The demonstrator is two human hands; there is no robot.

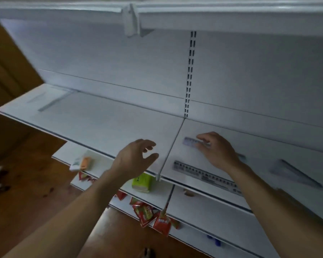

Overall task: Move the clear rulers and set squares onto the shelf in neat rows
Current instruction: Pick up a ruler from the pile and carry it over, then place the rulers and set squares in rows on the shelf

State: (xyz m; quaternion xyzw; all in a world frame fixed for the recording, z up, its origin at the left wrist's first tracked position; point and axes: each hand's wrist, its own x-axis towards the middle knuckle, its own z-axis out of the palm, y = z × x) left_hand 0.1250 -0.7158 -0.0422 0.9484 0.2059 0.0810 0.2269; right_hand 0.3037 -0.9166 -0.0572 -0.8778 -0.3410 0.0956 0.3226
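Observation:
My right hand (217,150) rests on a short clear ruler (190,142) lying flat on the white shelf (110,120), fingers pressing its right end. In front of it, a long clear ruler (205,176) lies along the shelf's front edge. A clear set square (295,173) lies to the right. Two more clear rulers (52,100) sit at the shelf's far left. My left hand (136,158) hovers over the shelf edge left of the divider seam, fingers spread, holding nothing.
A lower shelf holds a green pack (142,183), an orange-and-white pack (82,162) and red snack packets (149,215) hanging at its front. An upper shelf (231,17) overhangs. A brown wooden floor lies below left.

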